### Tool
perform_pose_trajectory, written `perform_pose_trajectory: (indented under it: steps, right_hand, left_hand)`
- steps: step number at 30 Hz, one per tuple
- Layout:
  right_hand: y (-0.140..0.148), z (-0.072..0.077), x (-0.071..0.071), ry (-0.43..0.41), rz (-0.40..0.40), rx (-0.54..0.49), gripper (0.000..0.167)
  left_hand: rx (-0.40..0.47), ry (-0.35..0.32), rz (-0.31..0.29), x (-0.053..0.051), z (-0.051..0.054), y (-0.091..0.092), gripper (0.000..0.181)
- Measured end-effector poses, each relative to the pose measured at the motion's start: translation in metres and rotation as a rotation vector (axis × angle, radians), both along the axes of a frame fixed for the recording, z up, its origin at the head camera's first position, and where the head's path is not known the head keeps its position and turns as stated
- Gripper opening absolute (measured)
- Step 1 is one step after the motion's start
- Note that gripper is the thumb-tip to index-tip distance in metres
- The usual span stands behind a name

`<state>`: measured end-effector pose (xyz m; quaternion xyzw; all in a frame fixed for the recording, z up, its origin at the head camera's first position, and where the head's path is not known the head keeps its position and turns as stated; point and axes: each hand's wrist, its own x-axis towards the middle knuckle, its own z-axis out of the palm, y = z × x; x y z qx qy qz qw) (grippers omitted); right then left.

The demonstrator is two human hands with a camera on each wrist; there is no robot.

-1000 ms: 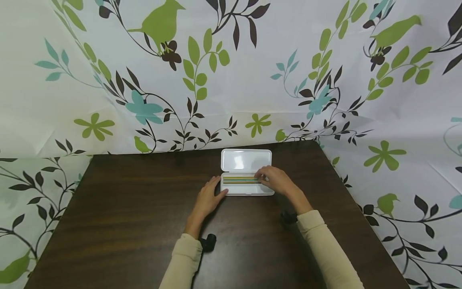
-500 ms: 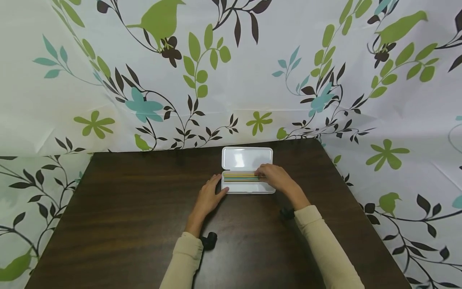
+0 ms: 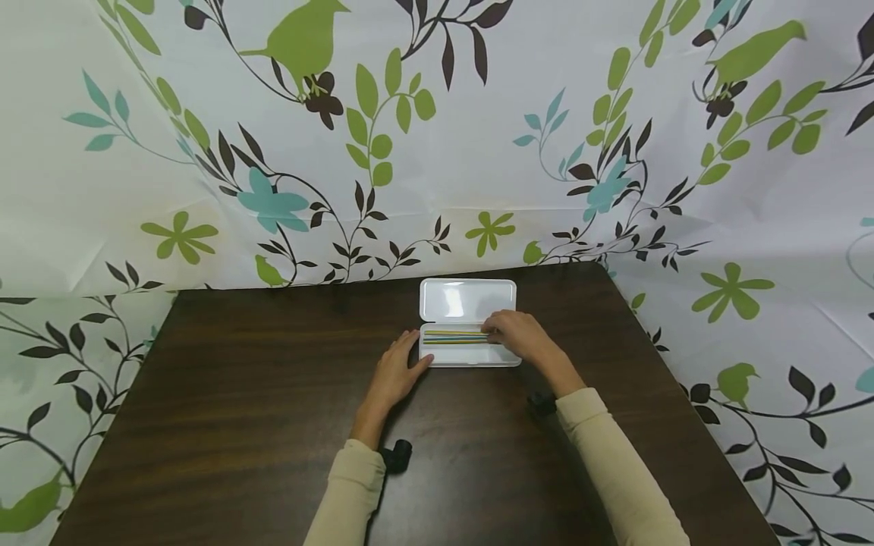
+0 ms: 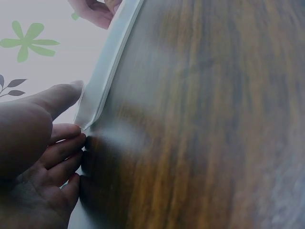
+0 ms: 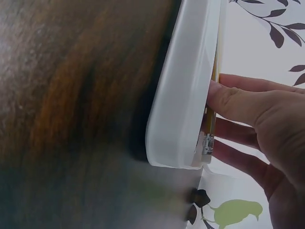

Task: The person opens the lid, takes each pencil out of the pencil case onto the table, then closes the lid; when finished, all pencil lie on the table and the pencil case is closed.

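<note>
A white pencil case (image 3: 471, 358) lies on the table with its lid (image 3: 467, 299) folded back. Several long thin pencils (image 3: 451, 337), some yellow and some bluish, lie side by side along its back half. My left hand (image 3: 392, 373) rests against the case's left end, fingers extended along the outside and thumb at the front corner. In the left wrist view, its thumb and fingertips touch the rim and end. Over the case's right part, my right hand (image 3: 522, 337) pinches a pencil (image 5: 209, 129) with a metal ferrule and pale eraser; its fingertips are partly hidden in the head view.
The dark brown wooden table (image 3: 239, 425) extends on both sides of the case and in front of it. A patterned sheet (image 3: 437, 152) with leaves and birds hangs behind the table. Black wrist cameras (image 3: 396, 456) sit on both forearms.
The pencils by my right fingertips have shifted slightly within the case. Both hands and the case stay nearly in place; the head view has moved a little.
</note>
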<state>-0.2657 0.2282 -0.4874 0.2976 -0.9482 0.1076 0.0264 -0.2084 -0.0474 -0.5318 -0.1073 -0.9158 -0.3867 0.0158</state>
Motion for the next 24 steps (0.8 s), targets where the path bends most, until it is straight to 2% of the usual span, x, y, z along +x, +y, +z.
perform_pose_trajectory:
  steps: [11,24]
  right_hand:
    - [0.0033,0.0055,-0.0022,0.071,0.001,-0.039,0.013]
    - [0.0080,0.0063,0.0000,0.060,-0.011,-0.040,0.013]
  left_hand:
    - [0.022,0.022,-0.009,0.0007,0.0030,0.0007,0.062]
    - [0.016,0.006,-0.006,0.0008,0.0030,0.0001,0.062]
